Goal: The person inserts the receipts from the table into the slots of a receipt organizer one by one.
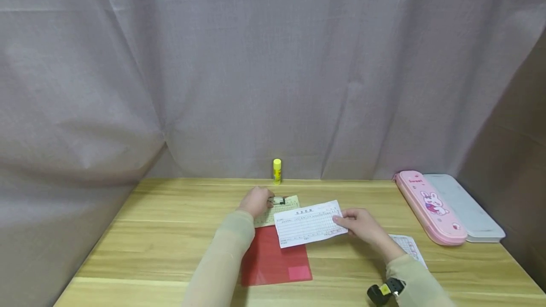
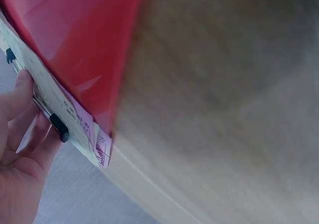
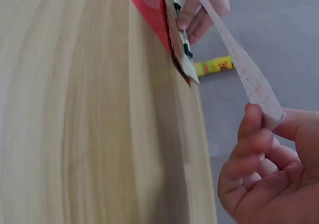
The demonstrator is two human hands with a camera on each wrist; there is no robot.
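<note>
My left hand (image 1: 254,202) grips the metal clip (image 1: 278,200) at the top of a red file folder (image 1: 273,262). In the left wrist view the thumb lies over the clip's bar (image 2: 42,106), with the other fingers behind it. Pale yellow printed slips (image 1: 264,220) sit under the clip, and pink sheets (image 2: 82,113) show beneath them. Between thumb and fingers my right hand (image 1: 362,226) pinches a white printed form (image 1: 308,226) by its right end. It is raised in front of the folder and covers part of the yellow slips.
A yellow glue stick (image 1: 277,172) stands at the table's back edge. On the right lie a pink pencil case (image 1: 432,207) with a rabbit picture and a white flat case (image 1: 467,207). Another printed slip (image 1: 408,248) lies partly behind my right forearm. Grey curtain (image 1: 273,70) hangs behind the table.
</note>
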